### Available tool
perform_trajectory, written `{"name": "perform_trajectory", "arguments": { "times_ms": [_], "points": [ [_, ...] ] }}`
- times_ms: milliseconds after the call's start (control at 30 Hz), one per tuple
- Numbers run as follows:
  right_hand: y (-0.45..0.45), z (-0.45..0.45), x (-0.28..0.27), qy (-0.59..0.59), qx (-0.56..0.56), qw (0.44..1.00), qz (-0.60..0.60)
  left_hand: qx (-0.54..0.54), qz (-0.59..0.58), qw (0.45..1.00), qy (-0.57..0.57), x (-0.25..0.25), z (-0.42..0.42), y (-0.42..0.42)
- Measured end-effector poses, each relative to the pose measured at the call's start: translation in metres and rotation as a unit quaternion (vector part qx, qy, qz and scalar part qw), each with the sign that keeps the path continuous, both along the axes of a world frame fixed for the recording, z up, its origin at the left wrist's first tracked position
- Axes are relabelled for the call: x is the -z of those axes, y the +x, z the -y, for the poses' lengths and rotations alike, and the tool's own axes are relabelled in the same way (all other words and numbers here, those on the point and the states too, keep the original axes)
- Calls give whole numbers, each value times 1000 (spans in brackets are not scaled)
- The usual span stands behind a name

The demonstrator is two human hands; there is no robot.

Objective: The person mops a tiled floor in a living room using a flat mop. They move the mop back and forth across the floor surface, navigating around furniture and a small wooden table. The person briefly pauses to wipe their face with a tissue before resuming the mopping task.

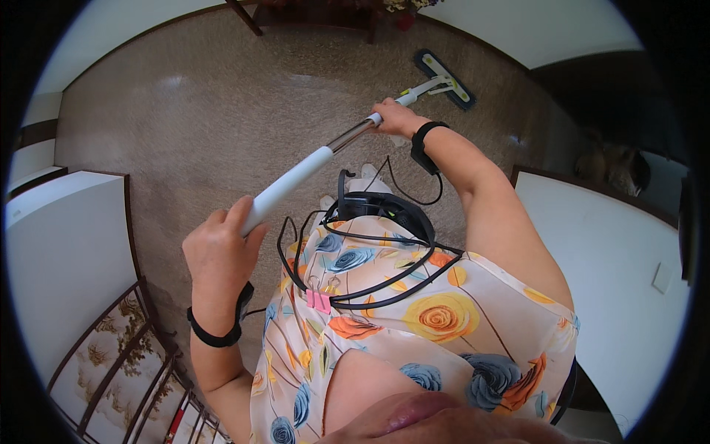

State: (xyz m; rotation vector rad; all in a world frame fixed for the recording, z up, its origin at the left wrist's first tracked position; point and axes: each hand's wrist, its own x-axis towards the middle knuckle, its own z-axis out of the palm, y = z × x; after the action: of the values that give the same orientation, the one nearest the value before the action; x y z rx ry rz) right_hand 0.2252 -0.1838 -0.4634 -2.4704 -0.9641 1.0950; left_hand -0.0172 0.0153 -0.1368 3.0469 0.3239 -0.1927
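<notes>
A flat mop with a white and metal pole (pixel 297 175) slants across the view in front of me. My left hand (pixel 222 241) is wrapped around the top end of its white grip. Farther down the pole, my right hand (pixel 396 117) grips it near the lower white collar. The mop head (pixel 445 79), a dark pad under a white plate with green parts, lies on the brown speckled floor (pixel 222 122) beyond my right hand. Both wrists carry black straps; the right one holds a small dark device (pixel 424 158).
A dark wooden stand (pixel 316 15) with flowers is against the far wall. White wall sections (pixel 72 222) flank me, the right one (pixel 604 238) bearing a switch. Black cables (pixel 383 302) loop over my chest, held by a pink clip (pixel 318 301). A patterned panel (pixel 111 355) stands lower left.
</notes>
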Motion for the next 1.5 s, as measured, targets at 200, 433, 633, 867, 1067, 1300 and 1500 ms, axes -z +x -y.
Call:
{"name": "perform_trajectory", "arguments": {
  "times_ms": [200, 433, 633, 867, 1067, 1300, 1500],
  "points": [
    [-1, -11, 12, 7, 8, 1000, 15, -9, -17, 998, 62, -8, -3, -5],
    [-54, -82, -23, 65, -174, 982, -20, -83, -64, 992, 70, -58, -21, -77],
    [-98, -135, -68, 128, -320, 936, -75, -176, -116, 972, 102, -122, -1, -136],
    [-98, -152, -62, 122, -302, 942, -76, -135, -72, 985, 76, -132, -27, -128],
    [-75, -135, -55, 128, -141, 981, -33, -53, -82, 994, 52, -121, -65, -87],
    [-33, -66, -26, 66, -64, 996, 14, 63, 8, 998, 11, -67, -73, -29],
    [4, -33, -8, 29, 7, 998, 58, 111, 46, 989, 81, -25, -44, -5]
  ]
}}
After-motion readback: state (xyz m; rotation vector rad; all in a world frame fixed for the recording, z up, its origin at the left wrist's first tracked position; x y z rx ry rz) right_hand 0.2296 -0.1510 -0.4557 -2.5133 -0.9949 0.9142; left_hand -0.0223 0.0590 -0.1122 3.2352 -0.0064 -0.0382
